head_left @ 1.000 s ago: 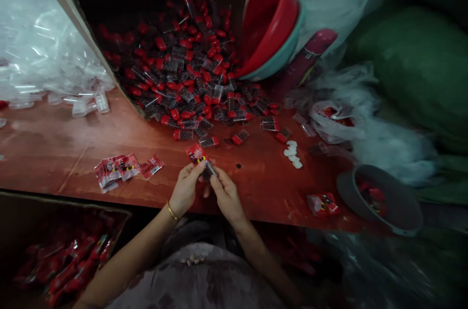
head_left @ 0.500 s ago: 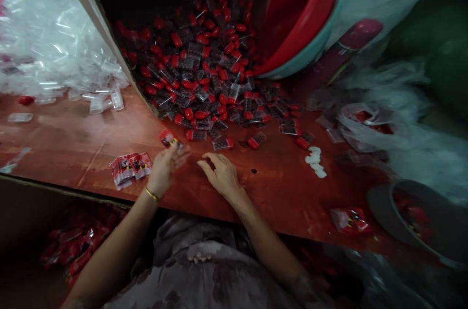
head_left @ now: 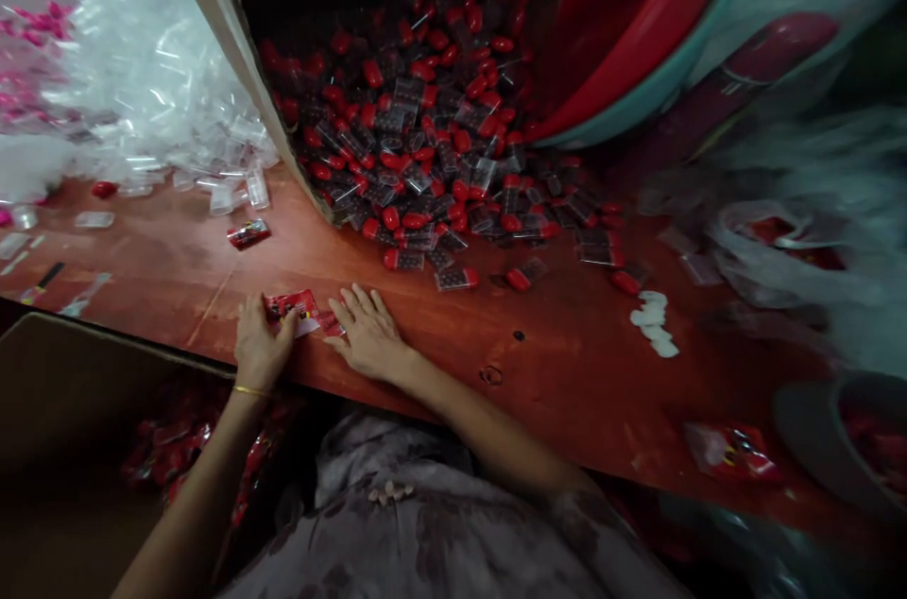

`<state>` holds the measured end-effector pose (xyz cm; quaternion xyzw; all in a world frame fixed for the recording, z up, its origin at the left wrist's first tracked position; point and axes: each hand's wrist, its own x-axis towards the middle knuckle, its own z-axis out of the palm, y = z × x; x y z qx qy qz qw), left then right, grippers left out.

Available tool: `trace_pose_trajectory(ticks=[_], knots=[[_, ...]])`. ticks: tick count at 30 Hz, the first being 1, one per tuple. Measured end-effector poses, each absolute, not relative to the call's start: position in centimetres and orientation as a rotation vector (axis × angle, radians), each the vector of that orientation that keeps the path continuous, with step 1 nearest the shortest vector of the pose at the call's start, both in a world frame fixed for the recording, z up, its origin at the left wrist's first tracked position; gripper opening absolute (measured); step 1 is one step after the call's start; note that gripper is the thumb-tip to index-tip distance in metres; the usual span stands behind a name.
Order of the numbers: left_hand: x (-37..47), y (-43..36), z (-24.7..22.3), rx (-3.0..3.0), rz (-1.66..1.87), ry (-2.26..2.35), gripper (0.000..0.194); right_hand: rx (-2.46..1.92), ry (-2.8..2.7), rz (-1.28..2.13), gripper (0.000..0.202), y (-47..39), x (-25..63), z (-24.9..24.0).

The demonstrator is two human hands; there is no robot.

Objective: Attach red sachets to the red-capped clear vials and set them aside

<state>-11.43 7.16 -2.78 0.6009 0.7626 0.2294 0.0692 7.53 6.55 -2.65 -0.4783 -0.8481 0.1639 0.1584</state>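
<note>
Bulging red packet just released: lies on worktop, 12 o'clock of left hand, which now touches stacked packets, grip unclear. Right hand spread, loose packet at its 9 o'clock.

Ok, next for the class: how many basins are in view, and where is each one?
3: a red basin tilted at the cardboard box's right side, a turquoise basin behind it, and a grey basin at the lower right, partly cut off. Others could be hidden.
</note>
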Motion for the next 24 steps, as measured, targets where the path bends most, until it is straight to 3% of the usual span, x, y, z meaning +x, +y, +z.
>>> trace_pose_trajectory(ticks=[4,10,13,17,24], knots=[[-5.1,6.6,-4.8,1.935,0.811,2.135,0.062,-1.334,-2.446,0.434,0.055,5.9,9.9,-3.2],[3.8,7.4,-4.4,2.031,0.813,1.868,0.056,-1.523,-2.300,0.401,0.058,3.9,17.7,-3.7],[4.7,7.7,-3.9,1.942,0.819,1.838,0.057,-1.454,-2.234,0.351,0.064,2.6,20.4,-4.2],[3.8,7.2,-2.8,2.002,0.846,1.798,0.056,-1.571,-1.988,0.188,0.044,2.1,20.7,-4.8],[3.4,7.1,-2.5,2.434,0.613,1.628,0.035,-1.921,-1.888,0.116,0.035,3.9,17.8,-3.8]])
